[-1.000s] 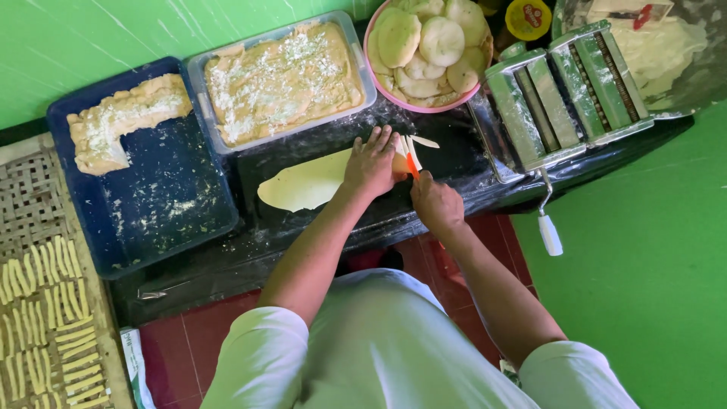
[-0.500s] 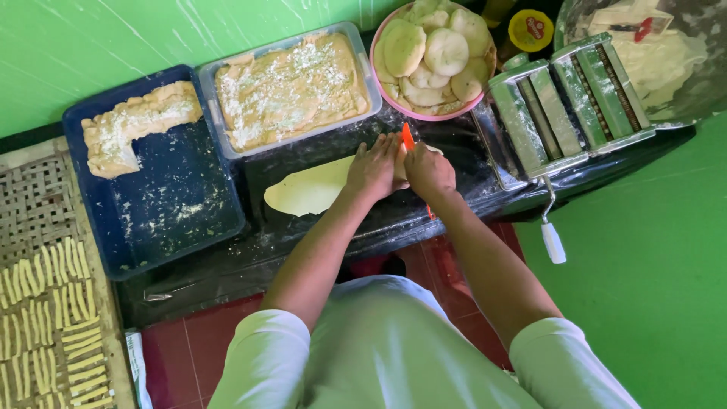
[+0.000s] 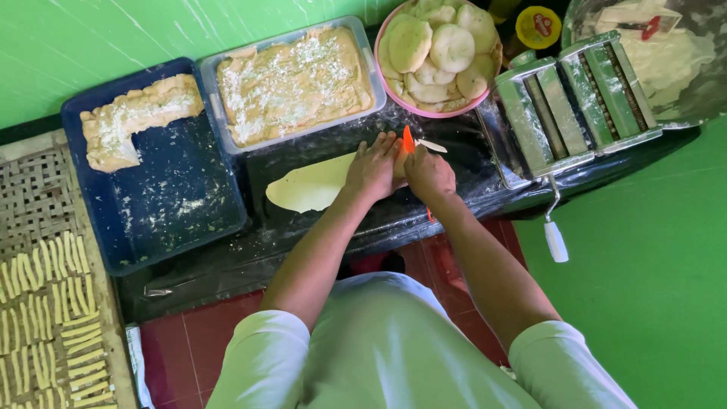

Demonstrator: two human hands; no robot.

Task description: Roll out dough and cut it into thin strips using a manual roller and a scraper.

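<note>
A flat oval sheet of pale dough lies on the black plastic-covered table. My left hand presses flat on the sheet's right end, fingers spread. My right hand sits just beside it, closed on a small knife with an orange handle; its pale blade pokes out to the right near the dough's edge.
A clear tub of floured dough and a blue tray with a dough slab stand behind. A pink bowl of dough rounds and a green hand-crank pasta roller are at right. A woven tray of cut strips lies at left.
My right hand has moved up from the table's near edge to beside my left hand, bringing the knife to the dough's right end. My left hand stays pressed on the sheet.
</note>
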